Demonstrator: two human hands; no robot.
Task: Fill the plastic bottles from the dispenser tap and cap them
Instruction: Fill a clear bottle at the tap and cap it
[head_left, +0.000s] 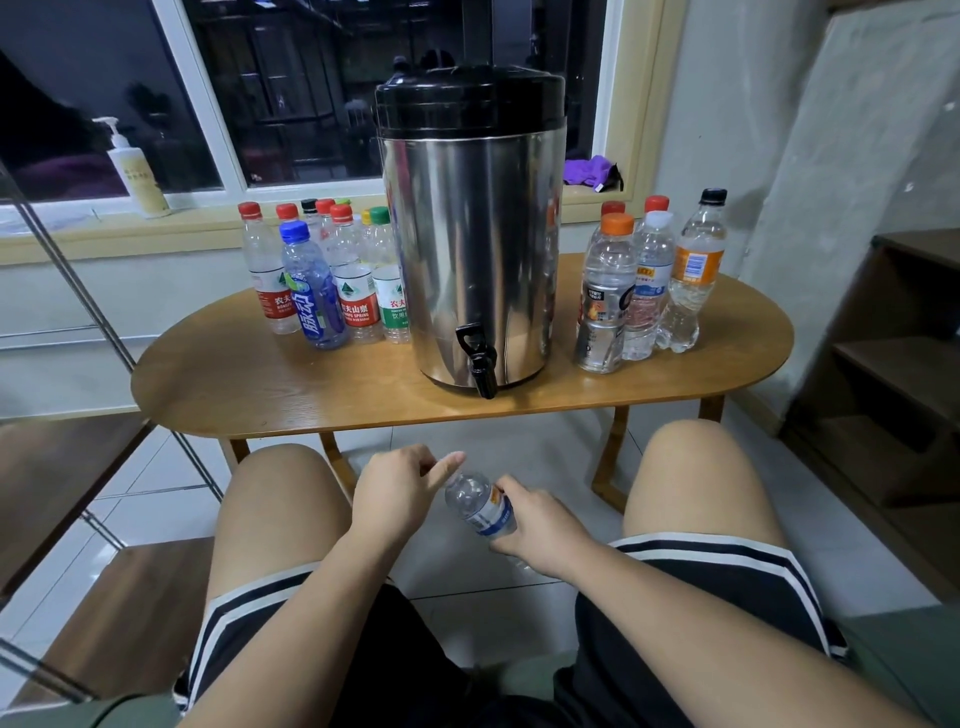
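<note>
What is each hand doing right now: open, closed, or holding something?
Left hand: fingers curled at the top of the bottle; its grip there cannot be told.
Right hand: closed round the bottle's body.

left hand (400, 499): fingers curled on bottle (480, 506) top | right hand (540, 530): grips body

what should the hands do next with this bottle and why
Probably twist the left hand at the top of the bottle to work the cap, which it hides. The right hand grips the tilted body low between the knees, away from the tap up on the table, so the cap seems the step in hand.
</note>
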